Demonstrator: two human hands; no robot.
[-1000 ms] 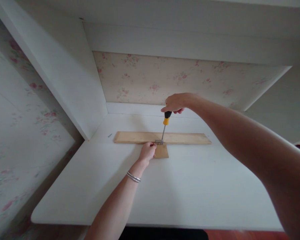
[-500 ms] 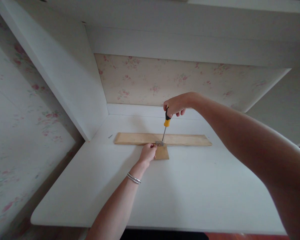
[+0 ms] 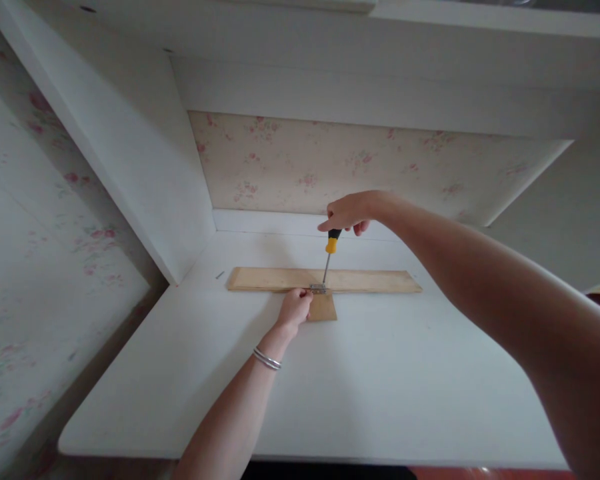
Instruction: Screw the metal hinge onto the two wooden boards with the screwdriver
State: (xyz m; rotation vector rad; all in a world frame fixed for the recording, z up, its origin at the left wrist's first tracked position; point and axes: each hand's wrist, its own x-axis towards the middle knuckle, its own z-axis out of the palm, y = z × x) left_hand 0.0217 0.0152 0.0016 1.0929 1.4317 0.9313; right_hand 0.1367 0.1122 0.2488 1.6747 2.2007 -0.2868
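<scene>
My right hand [image 3: 349, 212] is wrapped over the top of a screwdriver [image 3: 331, 245] with a black and yellow handle. The screwdriver stands nearly upright, its tip down at a small metal hinge [image 3: 318, 289]. That hinge lies where a long wooden board [image 3: 370, 281] meets a small wooden piece [image 3: 324, 308] on the near side. Pinched fingers of my left hand [image 3: 295, 307] are at the hinge's left end, with the hand resting beside the small piece. Any screw under the tip is too small to make out.
Everything lies on a white desktop [image 3: 410, 387]. A thin metal bit, perhaps a screw [image 3: 220, 275], lies left of the long board. A white side panel [image 3: 135, 147] rises at left, and a white shelf [image 3: 355, 87] overhangs the desk. Flowered wallpaper [image 3: 280, 160] covers the back.
My right hand has turned slightly on the screwdriver handle, the thumb now pointing out to the left. My left hand keeps its place at the hinge. The view has shifted slightly.
</scene>
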